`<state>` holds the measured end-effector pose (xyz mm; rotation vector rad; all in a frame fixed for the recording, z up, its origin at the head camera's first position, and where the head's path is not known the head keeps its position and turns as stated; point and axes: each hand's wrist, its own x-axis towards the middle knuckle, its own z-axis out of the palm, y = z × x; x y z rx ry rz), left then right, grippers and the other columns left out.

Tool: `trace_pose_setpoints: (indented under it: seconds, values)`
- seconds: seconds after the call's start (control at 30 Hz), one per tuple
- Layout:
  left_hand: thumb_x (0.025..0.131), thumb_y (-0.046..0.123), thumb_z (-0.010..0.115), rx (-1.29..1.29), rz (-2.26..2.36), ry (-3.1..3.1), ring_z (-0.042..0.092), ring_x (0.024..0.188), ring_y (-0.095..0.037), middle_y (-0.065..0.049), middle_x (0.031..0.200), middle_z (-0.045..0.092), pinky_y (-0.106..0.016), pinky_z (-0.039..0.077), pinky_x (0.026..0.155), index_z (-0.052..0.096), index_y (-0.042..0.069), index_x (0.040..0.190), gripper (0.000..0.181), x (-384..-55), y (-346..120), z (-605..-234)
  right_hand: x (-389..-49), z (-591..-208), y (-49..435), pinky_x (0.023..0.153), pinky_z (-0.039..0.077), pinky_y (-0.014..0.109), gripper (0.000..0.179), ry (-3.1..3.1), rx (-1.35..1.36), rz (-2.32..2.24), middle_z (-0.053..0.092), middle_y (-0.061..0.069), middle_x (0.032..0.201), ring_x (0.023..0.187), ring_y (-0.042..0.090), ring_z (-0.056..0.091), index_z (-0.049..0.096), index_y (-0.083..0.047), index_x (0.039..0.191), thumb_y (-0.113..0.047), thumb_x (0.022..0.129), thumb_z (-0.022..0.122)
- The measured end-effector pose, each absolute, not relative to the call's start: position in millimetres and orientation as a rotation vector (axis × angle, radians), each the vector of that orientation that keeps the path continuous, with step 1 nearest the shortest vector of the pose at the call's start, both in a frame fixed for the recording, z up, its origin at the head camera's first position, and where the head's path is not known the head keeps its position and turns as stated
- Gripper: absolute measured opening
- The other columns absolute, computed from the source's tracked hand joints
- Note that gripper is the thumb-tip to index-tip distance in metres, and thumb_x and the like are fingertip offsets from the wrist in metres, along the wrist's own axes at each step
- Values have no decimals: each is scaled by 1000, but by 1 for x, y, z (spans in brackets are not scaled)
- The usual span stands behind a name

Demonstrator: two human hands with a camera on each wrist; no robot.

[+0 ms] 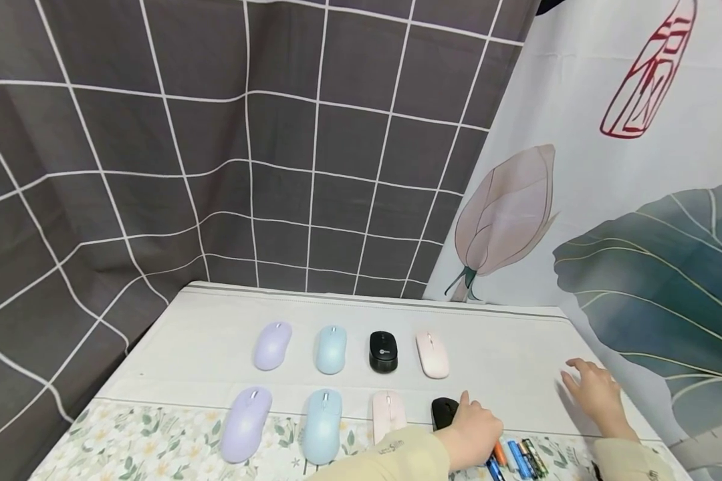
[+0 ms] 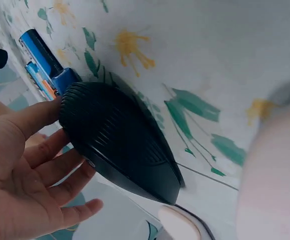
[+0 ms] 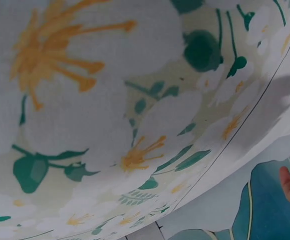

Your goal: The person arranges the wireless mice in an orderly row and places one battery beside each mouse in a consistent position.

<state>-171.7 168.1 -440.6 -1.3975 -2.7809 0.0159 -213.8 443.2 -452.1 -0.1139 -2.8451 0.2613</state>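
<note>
1. While L hand [image 1: 472,431] grips front-row blk mouse [image 1: 442,412] near batteries [image 1: 520,459], R hand [image 1: 598,395] is empty, fingers loose.
2. 7 other mice [image 1: 331,349] sit in two rows; prob. nearly done, blk one left.

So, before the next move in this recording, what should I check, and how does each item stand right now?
1. Left hand in contact with the rounded black plastic front-row mouse: ok, fingers touch its edge.
2. Firm grip on that mouse: cannot tell; touching and holding look alike here.
3. Right hand free: ok, it holds nothing.
4. Slim pale pink plastic front-row mouse fully visible from the head: not ok, the cream fabric left sleeve covers its near end.
5. Multicoloured cylindrical batteries untouched by the left hand: cannot tell; in the head view it partly hides the group.
</note>
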Motion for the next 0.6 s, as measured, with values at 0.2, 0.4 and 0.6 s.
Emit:
trace_pose_setpoints:
  seconds: [0.2, 0.4, 0.6]
  values:
    - [83, 22, 70, -1392, 5, -2784, 59, 78, -2, 15, 78, 68, -34, 37, 108, 71, 31, 88, 10, -174, 174, -444, -212, -453, 445, 70, 41, 64, 31, -2872, -101, 289, 56, 37, 105, 92, 54, 51, 54, 12, 108, -12, 88, 54]
    - [82, 23, 71, -1403, -28, -2806, 61, 77, -1, 16, 78, 69, -34, 35, 111, 70, 31, 89, 10, -179, 172, -442, -210, -453, 445, 71, 40, 63, 32, -2889, -111, 307, 55, 37, 106, 92, 54, 51, 54, 12, 109, -13, 89, 54]
    - [78, 56, 67, -1415, -98, -2852, 59, 75, -1, 16, 69, 65, -37, 33, 111, 69, 29, 80, 27, -181, 170, -440, -211, -452, 444, 71, 40, 63, 33, -2888, -121, 305, 55, 37, 106, 93, 54, 50, 53, 12, 110, -14, 89, 53]
